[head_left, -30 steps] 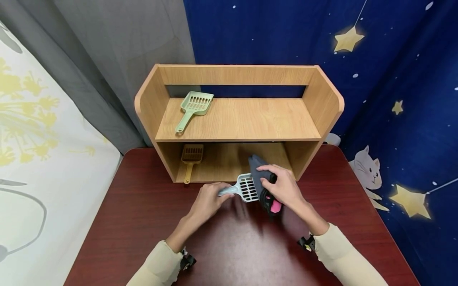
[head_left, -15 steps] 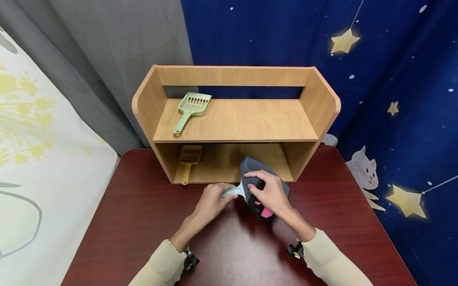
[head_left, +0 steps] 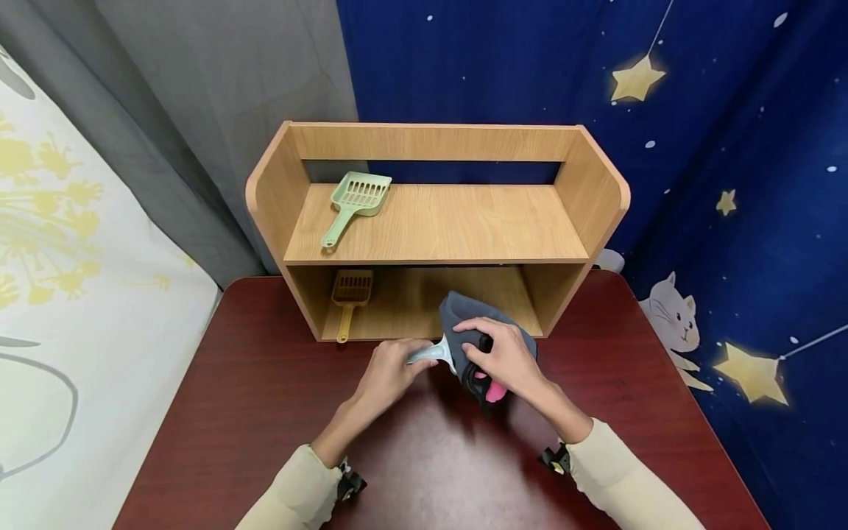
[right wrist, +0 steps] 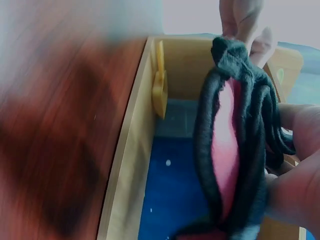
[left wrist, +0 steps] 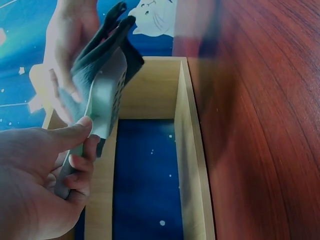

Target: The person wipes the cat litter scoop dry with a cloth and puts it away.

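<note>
My left hand (head_left: pixel 387 372) grips the handle of a light blue slotted litter scoop (head_left: pixel 432 354), just in front of the shelf. A dark grey cloth (head_left: pixel 458 313) with black edging and a pink inner side is pinched in my right hand (head_left: pixel 501 357). It covers the scoop's head in the head view. From the left wrist view, the scoop's pale back (left wrist: pixel 106 92) shows, with the cloth (left wrist: pixel 90 75) lying against its far side. The right wrist view shows the cloth's black folds and pink lining (right wrist: pixel 225 145) close up.
A two-tier wooden shelf (head_left: pixel 437 221) stands at the back of the dark red table (head_left: pixel 265 427). A green slotted scoop (head_left: pixel 360 193) lies on its upper tier at left. A yellow one (head_left: pixel 352 285) is on the lower tier at left, its handle reaching the front edge.
My right hand has moved left with the cloth, which now hides the scoop's slotted head. In the last half second the cloth has shifted only slightly; my left hand keeps its grip.
</note>
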A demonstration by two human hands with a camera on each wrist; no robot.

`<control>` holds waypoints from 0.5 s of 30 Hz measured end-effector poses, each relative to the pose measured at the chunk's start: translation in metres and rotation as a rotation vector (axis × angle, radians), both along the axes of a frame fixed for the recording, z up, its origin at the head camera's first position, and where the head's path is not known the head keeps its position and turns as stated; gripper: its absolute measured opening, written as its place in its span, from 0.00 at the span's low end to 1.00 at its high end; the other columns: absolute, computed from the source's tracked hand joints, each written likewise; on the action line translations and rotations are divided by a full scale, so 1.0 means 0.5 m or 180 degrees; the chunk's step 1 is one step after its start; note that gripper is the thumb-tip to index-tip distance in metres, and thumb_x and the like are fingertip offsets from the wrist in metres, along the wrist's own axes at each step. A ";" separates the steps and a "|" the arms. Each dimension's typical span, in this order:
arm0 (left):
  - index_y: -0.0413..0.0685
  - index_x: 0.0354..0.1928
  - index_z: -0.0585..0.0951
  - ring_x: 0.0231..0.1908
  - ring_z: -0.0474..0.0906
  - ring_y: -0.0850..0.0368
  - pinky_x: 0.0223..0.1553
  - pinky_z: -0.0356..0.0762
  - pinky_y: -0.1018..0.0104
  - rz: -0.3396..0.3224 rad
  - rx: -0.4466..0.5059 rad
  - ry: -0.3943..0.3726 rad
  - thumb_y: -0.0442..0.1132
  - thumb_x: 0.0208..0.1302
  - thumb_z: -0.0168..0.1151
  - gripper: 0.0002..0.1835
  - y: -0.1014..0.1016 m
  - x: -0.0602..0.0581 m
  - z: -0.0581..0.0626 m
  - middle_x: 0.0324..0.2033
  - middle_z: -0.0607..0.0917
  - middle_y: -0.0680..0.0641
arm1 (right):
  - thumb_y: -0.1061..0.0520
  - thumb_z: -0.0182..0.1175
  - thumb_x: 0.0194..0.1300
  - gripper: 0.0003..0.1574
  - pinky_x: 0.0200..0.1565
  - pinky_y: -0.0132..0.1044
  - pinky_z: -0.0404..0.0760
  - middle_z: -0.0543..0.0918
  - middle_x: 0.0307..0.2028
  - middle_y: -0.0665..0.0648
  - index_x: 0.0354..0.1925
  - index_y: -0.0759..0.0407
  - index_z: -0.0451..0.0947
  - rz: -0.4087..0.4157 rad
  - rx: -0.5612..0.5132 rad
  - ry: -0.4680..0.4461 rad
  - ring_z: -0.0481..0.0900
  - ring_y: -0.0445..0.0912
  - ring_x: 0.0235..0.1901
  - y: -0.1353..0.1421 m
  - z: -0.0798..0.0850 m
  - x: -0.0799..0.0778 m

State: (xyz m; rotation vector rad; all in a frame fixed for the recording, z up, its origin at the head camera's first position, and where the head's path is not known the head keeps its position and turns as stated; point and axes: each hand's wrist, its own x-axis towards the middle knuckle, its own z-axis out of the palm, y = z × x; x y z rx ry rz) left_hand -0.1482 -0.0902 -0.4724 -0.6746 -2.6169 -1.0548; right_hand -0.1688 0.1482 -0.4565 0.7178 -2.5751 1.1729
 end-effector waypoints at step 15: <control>0.37 0.47 0.91 0.38 0.89 0.52 0.40 0.85 0.55 0.0089 0.0051 -0.0091 0.35 0.60 0.79 0.14 -0.039 -0.010 -0.002 0.41 0.93 0.43 | 0.65 0.75 0.61 0.21 0.19 0.32 0.60 0.65 0.15 0.44 0.52 0.49 0.90 -0.0449 -0.0071 -0.0070 0.54 0.32 0.13 0.109 0.027 -0.021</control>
